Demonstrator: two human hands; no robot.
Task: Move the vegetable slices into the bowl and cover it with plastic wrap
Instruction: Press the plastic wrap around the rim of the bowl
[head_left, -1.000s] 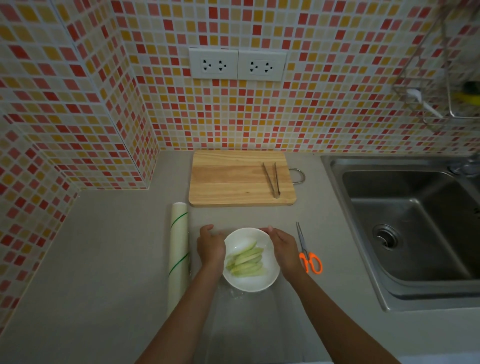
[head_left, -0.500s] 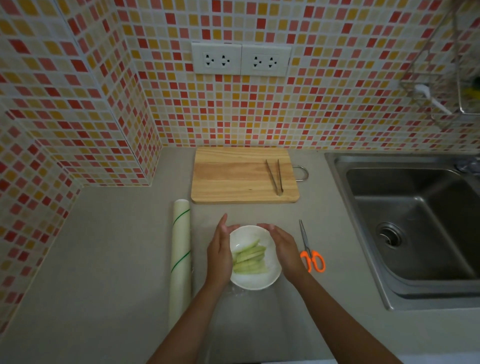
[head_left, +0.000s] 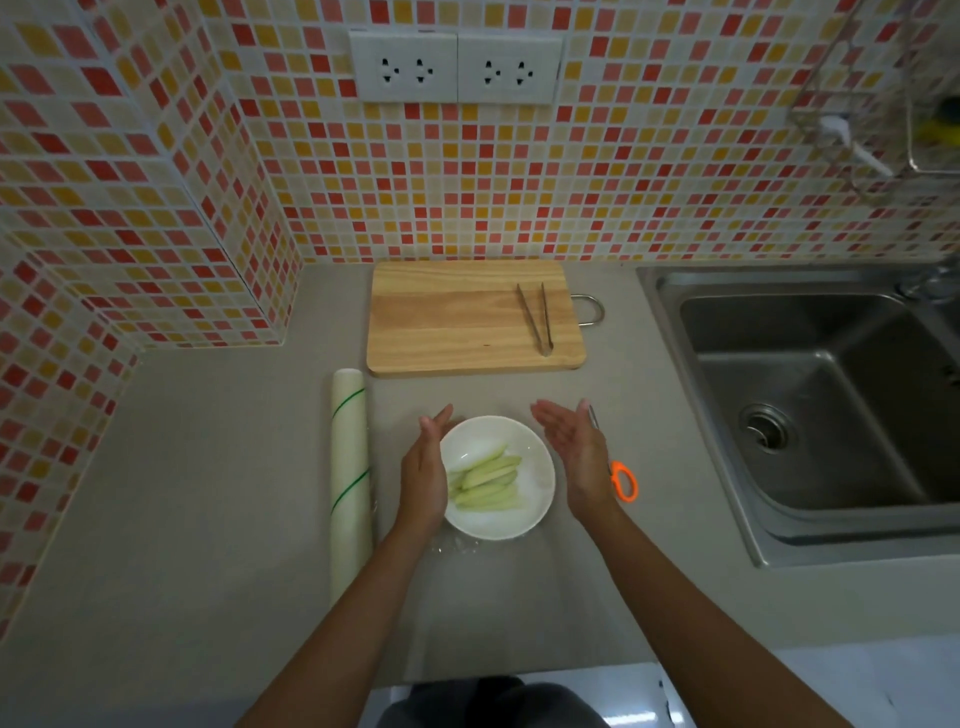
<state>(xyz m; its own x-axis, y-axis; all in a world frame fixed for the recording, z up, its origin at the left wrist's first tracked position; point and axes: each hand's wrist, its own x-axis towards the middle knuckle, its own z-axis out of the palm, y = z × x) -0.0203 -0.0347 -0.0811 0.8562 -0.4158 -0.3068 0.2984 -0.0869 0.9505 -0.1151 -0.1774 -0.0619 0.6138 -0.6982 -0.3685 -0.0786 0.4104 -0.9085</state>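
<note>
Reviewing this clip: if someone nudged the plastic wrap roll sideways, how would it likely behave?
The plastic wrap roll is a long cylinder lying flat on the counter, so a sideways push would probably roll it. It looks light for its length. A loose film edge seems to trail toward the bowl, which might drag.

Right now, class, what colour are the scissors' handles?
Orange, on the scissors beside the right hand; head view.

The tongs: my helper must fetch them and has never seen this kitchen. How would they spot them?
Find the wooden cutting board against the tiled wall, left of the sink. The metal tongs lie on its right end, near the board's wire handle. Unlike the scissors, they have no orange grips.
</note>
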